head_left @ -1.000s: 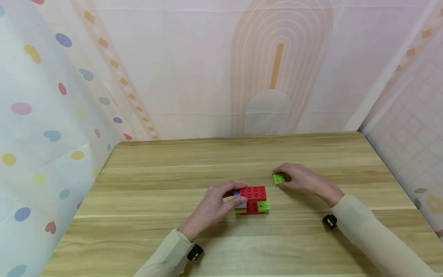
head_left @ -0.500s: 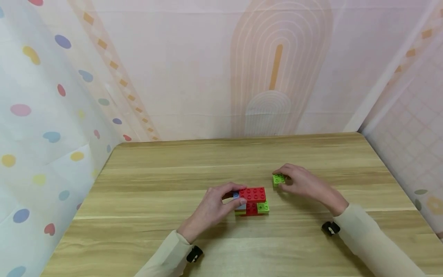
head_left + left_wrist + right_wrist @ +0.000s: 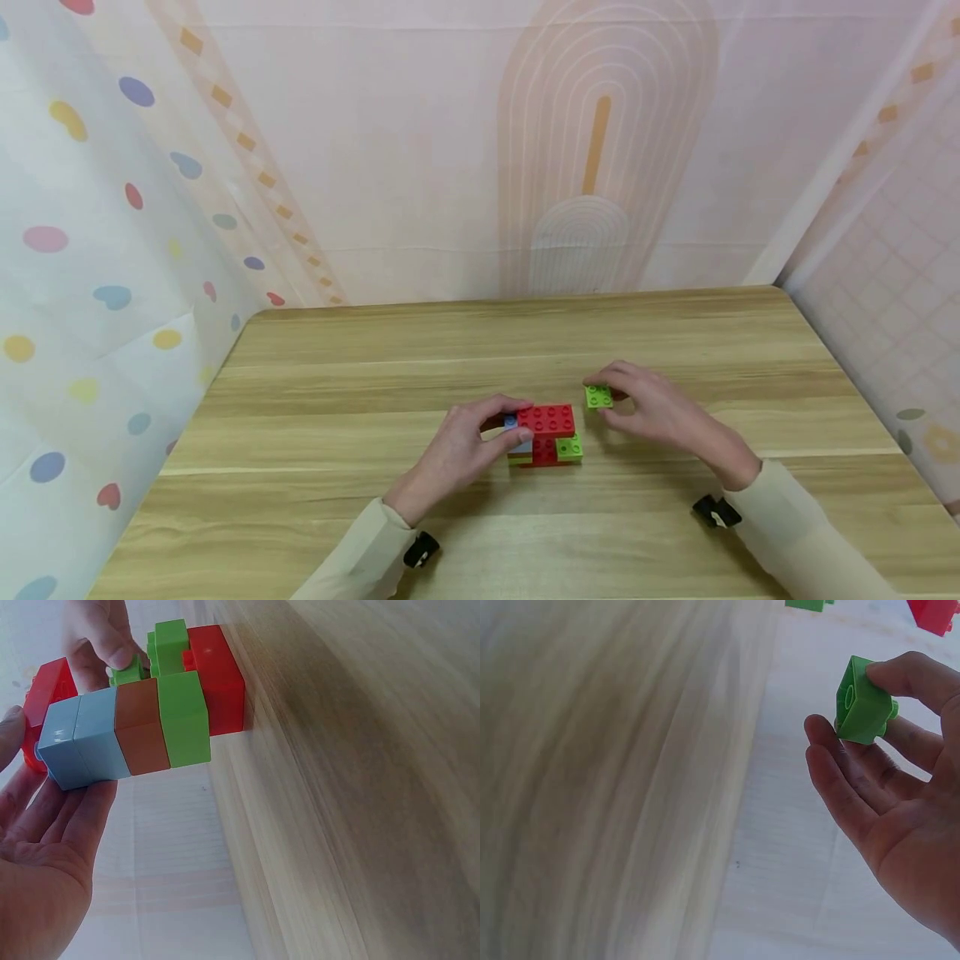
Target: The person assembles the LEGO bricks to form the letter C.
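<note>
My left hand (image 3: 461, 442) grips the upper left part of a stack of toy building bricks (image 3: 547, 421). In the left wrist view, a tower of two light blue bricks (image 3: 79, 739), a brown brick (image 3: 138, 726) and a green brick (image 3: 184, 720) stands on a red base brick (image 3: 217, 679). A long red brick (image 3: 49, 701) tops it. Another green brick (image 3: 568, 448) sits on the base's right end, with a gap below the top brick. My right hand (image 3: 663, 412) pinches a loose green four-stud brick (image 3: 868, 705) between thumb and fingers; its hollow underside shows in the right wrist view.
The wooden table (image 3: 360, 358) carries the work. A patterned cloth (image 3: 405, 167) hangs behind its back edge and along both sides. Black wrist cameras (image 3: 422, 550) are strapped at both sleeves.
My right hand has raised the green brick off the table and brought it slightly left and nearer the stack. The left hand and the stack have stayed in place.
</note>
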A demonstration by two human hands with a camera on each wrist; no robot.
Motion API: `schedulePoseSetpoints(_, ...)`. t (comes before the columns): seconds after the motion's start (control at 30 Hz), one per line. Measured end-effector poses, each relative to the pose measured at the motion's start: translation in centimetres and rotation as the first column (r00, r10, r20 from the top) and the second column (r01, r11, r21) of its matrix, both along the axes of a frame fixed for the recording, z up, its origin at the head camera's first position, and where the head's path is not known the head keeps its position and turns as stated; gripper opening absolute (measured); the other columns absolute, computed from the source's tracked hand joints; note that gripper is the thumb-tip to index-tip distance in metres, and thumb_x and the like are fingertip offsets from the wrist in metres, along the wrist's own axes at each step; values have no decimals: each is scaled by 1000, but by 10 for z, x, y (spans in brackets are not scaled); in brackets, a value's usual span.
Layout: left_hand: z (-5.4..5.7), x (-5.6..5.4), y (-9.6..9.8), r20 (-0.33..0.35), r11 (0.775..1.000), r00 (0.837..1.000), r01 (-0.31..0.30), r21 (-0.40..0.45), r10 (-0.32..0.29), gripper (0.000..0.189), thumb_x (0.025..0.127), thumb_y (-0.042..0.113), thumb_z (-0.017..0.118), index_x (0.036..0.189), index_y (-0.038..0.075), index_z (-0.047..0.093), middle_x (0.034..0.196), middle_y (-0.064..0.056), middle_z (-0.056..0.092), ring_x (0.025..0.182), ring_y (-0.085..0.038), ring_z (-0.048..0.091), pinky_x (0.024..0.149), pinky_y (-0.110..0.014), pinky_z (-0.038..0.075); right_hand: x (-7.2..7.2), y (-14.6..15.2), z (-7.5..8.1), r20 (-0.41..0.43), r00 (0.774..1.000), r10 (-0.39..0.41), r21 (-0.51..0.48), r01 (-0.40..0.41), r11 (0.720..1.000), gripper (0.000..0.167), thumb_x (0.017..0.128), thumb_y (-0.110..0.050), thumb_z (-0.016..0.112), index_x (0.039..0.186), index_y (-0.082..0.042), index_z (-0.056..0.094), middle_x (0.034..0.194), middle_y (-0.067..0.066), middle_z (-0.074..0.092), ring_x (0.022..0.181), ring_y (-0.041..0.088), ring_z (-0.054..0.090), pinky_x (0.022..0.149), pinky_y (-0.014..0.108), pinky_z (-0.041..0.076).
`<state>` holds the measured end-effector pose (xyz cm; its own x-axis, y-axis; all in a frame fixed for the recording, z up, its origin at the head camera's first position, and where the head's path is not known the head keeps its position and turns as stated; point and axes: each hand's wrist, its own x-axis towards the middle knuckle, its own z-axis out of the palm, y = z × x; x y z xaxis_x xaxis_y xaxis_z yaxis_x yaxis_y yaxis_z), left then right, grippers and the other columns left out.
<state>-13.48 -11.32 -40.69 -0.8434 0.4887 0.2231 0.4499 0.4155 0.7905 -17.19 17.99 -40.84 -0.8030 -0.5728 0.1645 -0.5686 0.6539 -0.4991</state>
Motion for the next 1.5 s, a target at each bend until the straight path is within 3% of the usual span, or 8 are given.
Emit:
schedulePoseSetpoints(0.47,0,-2,-1,7,1000,1000,4,6,-4,33,93,28,70,122,13,67,114,2,71,105,-9,66,90,-27,54,12,-8,1,-36,998,48,-53,-50,997,41,87,-11,73,127,-6,64,118,5,63,97,16,62,83,38,56)
schedulePoseSetpoints(0.87,0,-2,-1,2,1000,1000,3,14,-3,33,93,28,71,122,13,67,114,2,71,105,-9,66,90,-30,55,20,-15,2,20,998,53,-83,-51,995,41,88,-15,74,128,-9,64,119,1,62,94,10,60,79,33,56)
schedulePoseSetpoints(1.5,-1,-3,-2,-12,1000,1000,10,21,-10,33,93,30,69,122,14,67,114,4,70,104,-8,66,89,-29,54,24,-26,3,25,996,89,-103,-86,991,40,88,-19,76,125,-8,65,119,0,62,97,10,61,82,36,56)
